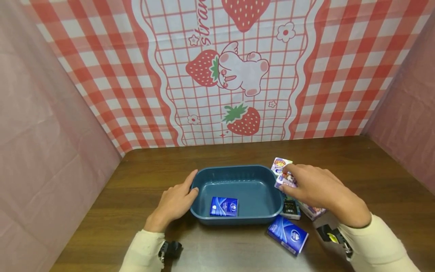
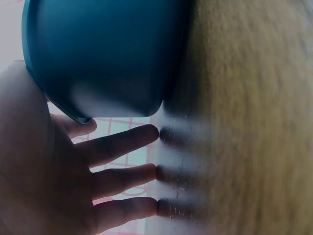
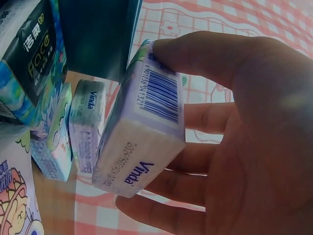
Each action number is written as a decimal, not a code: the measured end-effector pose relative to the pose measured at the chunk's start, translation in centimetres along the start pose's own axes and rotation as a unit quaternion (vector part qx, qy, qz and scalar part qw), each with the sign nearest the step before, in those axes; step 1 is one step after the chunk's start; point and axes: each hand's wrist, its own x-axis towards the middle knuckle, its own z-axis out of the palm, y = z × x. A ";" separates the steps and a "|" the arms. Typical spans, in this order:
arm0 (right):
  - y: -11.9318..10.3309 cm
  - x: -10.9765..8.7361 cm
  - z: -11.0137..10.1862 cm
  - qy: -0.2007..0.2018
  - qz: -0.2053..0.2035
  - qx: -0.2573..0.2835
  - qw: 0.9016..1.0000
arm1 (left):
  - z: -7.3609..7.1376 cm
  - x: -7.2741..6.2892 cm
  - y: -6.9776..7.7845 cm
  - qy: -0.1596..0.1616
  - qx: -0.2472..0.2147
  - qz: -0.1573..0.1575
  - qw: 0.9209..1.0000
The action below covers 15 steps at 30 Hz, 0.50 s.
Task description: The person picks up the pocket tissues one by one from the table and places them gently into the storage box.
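Note:
On the wooden table is a blue-green plastic basin (image 1: 253, 194) with a blue tissue pack (image 1: 223, 207) lying inside, near its front side. My left hand (image 1: 173, 202) rests at the basin's left end, thumb over the rim. In the left wrist view its other fingers (image 2: 122, 142) are straight and spread, tips down at the tabletop. My right hand (image 1: 317, 187) pinches a white-and-purple tissue pack (image 3: 142, 137) between thumb and fingers, just by the basin's right end. The pack is tilted, its barcode side and Vinda end showing in the right wrist view.
Right of the basin lie more tissue packs: a blue one (image 1: 289, 235) in front, a dark Face one (image 1: 290, 209), a purple one (image 1: 314, 212) partly under my hand, and a white-and-yellow one (image 1: 279, 163) behind. A strawberry-print cloth (image 1: 210, 113) hangs at the back.

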 end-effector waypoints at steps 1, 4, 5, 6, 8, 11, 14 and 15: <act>-0.1 0.0 0.0 0.001 -0.001 0.001 1.000 | 0.0 0.0 0.0 0.000 0.001 0.000 1.000; -0.2 0.0 0.0 0.003 -0.006 0.006 1.000 | 0.0 -0.1 0.0 0.001 0.001 0.000 1.000; -0.2 0.0 0.0 0.003 -0.008 0.006 1.000 | 0.0 -0.1 0.0 0.001 0.001 0.000 1.000; -0.3 0.0 0.0 0.003 -0.009 0.008 1.000 | 0.0 -0.1 0.0 0.002 0.001 0.000 1.000; -0.4 0.0 0.0 0.003 -0.008 0.008 1.000 | 0.0 -0.1 0.0 0.002 0.002 0.000 1.000; -0.4 0.0 0.0 0.003 -0.007 0.006 1.000 | 0.0 -0.1 0.0 0.005 0.005 0.001 1.000; -0.4 0.1 0.1 0.004 -0.008 0.004 1.000 | 0.0 -0.1 0.1 0.006 0.007 0.002 1.000; -0.4 0.1 0.1 0.003 -0.009 0.004 1.000 | 0.0 -0.1 0.0 0.006 0.007 0.002 1.000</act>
